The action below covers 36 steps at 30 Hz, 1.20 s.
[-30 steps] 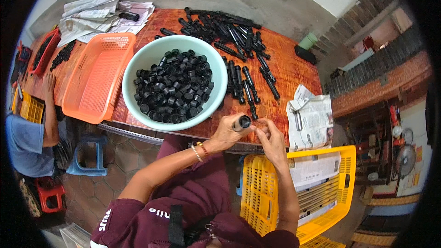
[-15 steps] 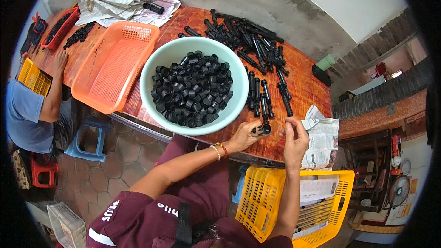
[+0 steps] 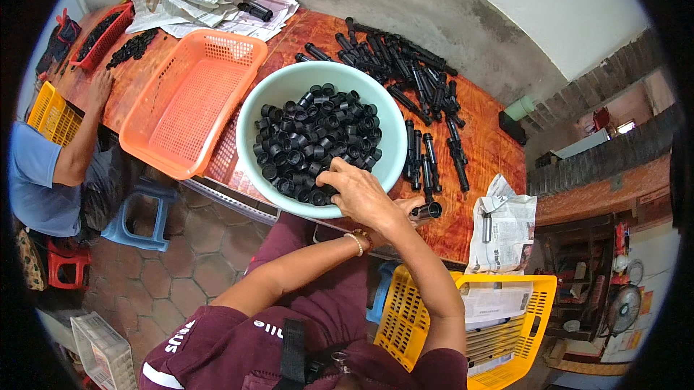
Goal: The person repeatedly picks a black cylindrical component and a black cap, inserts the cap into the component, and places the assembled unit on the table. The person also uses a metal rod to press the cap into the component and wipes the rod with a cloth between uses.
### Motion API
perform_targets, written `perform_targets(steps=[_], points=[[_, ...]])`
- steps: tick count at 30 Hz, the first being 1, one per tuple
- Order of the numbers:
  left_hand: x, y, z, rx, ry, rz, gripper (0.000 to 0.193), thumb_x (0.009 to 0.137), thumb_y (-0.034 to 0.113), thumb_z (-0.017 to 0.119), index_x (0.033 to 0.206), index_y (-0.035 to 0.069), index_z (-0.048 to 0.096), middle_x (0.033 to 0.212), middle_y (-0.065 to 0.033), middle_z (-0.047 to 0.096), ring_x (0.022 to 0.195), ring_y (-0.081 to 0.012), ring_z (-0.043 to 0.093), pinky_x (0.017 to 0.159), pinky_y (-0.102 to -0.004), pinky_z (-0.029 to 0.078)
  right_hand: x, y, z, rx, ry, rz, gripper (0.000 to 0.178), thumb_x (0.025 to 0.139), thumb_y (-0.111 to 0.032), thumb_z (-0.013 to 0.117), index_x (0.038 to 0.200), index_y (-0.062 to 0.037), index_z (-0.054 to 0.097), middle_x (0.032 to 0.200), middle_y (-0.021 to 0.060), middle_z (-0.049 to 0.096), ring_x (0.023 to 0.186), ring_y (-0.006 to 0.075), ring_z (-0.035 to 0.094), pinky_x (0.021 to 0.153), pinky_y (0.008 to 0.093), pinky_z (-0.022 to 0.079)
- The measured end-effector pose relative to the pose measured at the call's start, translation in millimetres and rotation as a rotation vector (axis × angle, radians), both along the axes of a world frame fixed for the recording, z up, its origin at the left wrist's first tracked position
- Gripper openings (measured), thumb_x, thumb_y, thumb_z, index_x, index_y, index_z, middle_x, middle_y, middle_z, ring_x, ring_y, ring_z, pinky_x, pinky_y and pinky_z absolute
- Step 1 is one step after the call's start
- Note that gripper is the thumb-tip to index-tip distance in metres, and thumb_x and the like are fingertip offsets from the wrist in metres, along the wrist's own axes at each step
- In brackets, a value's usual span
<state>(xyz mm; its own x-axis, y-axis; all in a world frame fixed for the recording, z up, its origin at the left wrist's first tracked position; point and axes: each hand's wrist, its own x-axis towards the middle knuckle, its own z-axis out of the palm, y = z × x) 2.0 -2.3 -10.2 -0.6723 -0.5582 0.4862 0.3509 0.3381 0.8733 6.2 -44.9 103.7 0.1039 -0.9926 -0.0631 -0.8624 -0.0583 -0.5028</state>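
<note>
In my left hand (image 3: pixel 406 206) is a short black tube (image 3: pixel 428 211), held sideways at the table's near edge with its open end to the right. My right hand (image 3: pixel 356 189) reaches across above the left wrist into a pale green bowl (image 3: pixel 248 112). Its bent fingertips are around a black cap (image 3: pixel 318 196) near the bowl's front rim. Many small black caps (image 3: pixel 325 126) fill the bowl. Right of the bowl lie several black tubes (image 3: pixel 428 162), side by side, with a larger heap of them (image 3: pixel 405 65) behind.
An orange basket (image 3: pixel 137 119) stands left of the bowl. Newspaper (image 3: pixel 499 234) hangs over the table's right edge, above a yellow crate (image 3: pixel 546 318) holding papers. At far left a co-worker's arm (image 3: pixel 76 151) rests by a red basket (image 3: pixel 124 18). A blue stool (image 3: pixel 144 234) stands below.
My right hand has gone from beside the newspaper leftward into the bowl, among the caps. The left hand still holds the tube. The whole view has shifted slightly.
</note>
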Motion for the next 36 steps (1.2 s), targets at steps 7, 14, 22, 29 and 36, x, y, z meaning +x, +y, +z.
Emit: perform_targets(steps=[7, 14, 22, 29, 36], points=[[-5.7, -2.7, -8.5, -0.004, 0.033, 0.021, 0.030, 0.084, 0.014, 0.065, 0.105, -0.002, 0.051, 0.097, -0.0163, 0.058, 0.090, -0.0196, 0.059, 0.076, -0.0375, 0.047, -12.1, 5.5, -4.3, -0.279, -0.089, 0.034, 0.031, 0.071, -0.001, 0.067, 0.101, -0.0025, 0.057, 0.096, 0.0120, 0.049, 0.091, 0.0321, 0.056, 0.077, 0.0422, 0.045], [-14.2, -3.9, -4.2, -0.038, 0.056, 0.067, 0.035, 0.084, 0.013, 0.063, 0.113, -0.003, 0.050, 0.107, -0.0162, 0.059, 0.101, -0.0169, 0.059, 0.083, -0.0375, 0.047, -55.9, 75.5, 61.3, -0.282, -0.440, -0.247, 0.031, 0.080, -0.003, 0.061, 0.111, 0.0016, 0.062, 0.104, 0.0096, 0.057, 0.097, 0.0191, 0.060, 0.086, 0.0295, 0.048], [-6.8, -5.6, 16.9, 0.017, -0.026, -0.049, 0.017, 0.078, 0.008, 0.069, 0.084, 0.001, 0.055, 0.068, -0.0129, 0.055, 0.058, -0.0257, 0.055, 0.055, -0.0352, 0.043, -73.8, 130.1, 95.1, -0.215, -0.226, -0.643, 0.026, 0.075, 0.002, 0.066, 0.100, 0.0021, 0.059, 0.093, 0.0108, 0.057, 0.085, 0.0212, 0.060, 0.070, 0.0314, 0.050], [-8.8, -7.7, 11.9, -0.004, -0.036, -0.054, 0.021, 0.080, 0.012, 0.070, 0.089, 0.000, 0.056, 0.072, -0.0127, 0.056, 0.062, -0.0232, 0.057, 0.056, -0.0350, 0.043, -81.5, 121.8, 95.8, -0.170, 0.044, -0.354, 0.029, 0.068, 0.000, 0.071, 0.096, 0.0011, 0.062, 0.087, 0.0120, 0.056, 0.082, 0.0271, 0.059, 0.070, 0.0354, 0.048], [-5.8, -9.0, 15.6, -0.010, -0.068, -0.073, 0.024, 0.077, 0.011, 0.071, 0.092, 0.001, 0.054, 0.078, -0.0166, 0.060, 0.074, -0.0359, 0.062, 0.059, -0.0394, 0.046, -78.6, 112.9, 92.1, -0.002, 0.201, -0.271, 0.041, 0.066, -0.003, 0.076, 0.105, -0.0010, 0.064, 0.092, 0.0123, 0.056, 0.080, 0.0289, 0.058, 0.070, 0.0378, 0.048]])
